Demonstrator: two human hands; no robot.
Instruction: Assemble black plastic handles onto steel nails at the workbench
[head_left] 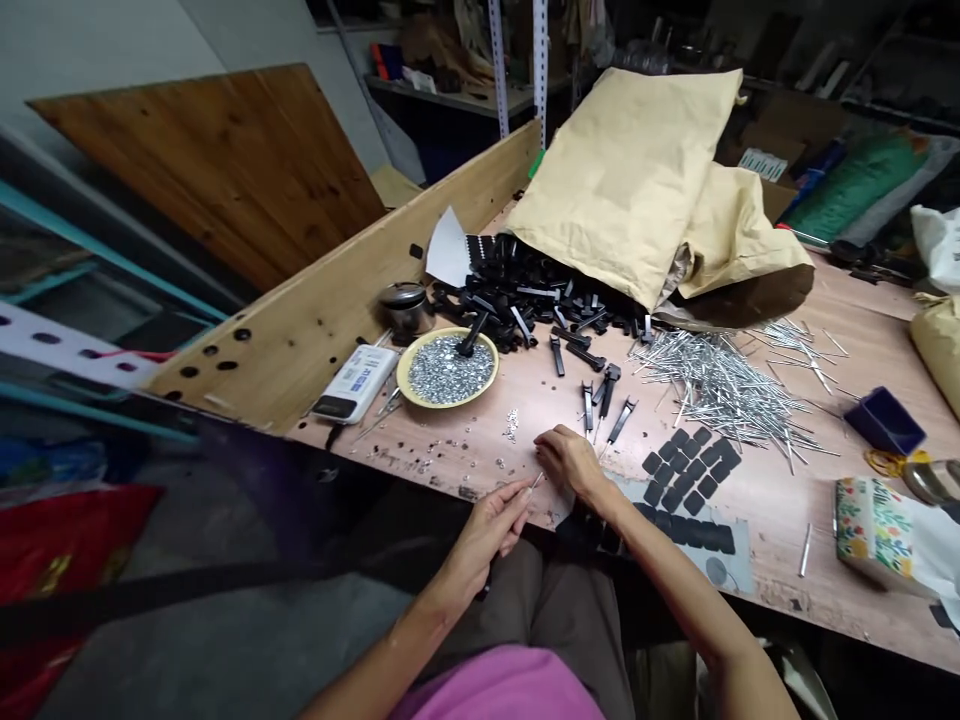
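Note:
My left hand [499,515] is at the table's front edge, its fingers closed on a thin metal rod [537,480] whose tip points up toward the other hand. A dark piece [484,585] shows below the left wrist; I cannot tell whether it belongs to the rod. Just to the right, my right hand [574,460] rests low over the table with fingertips pinched together; whatever they hold is too small to make out. Small metal bits [512,424] lie just beyond the fingers. Several black plastic parts [621,420] with metal strips lie past the right hand.
A yellow bowl [403,375] of small metal pieces stands beside a digital scale [356,383]. Behind are a heap of black parts [517,300] and a large paper sack [630,170]. Loose metal rods [720,385], black pads [690,465] and a floral tissue box [874,525] lie rightward.

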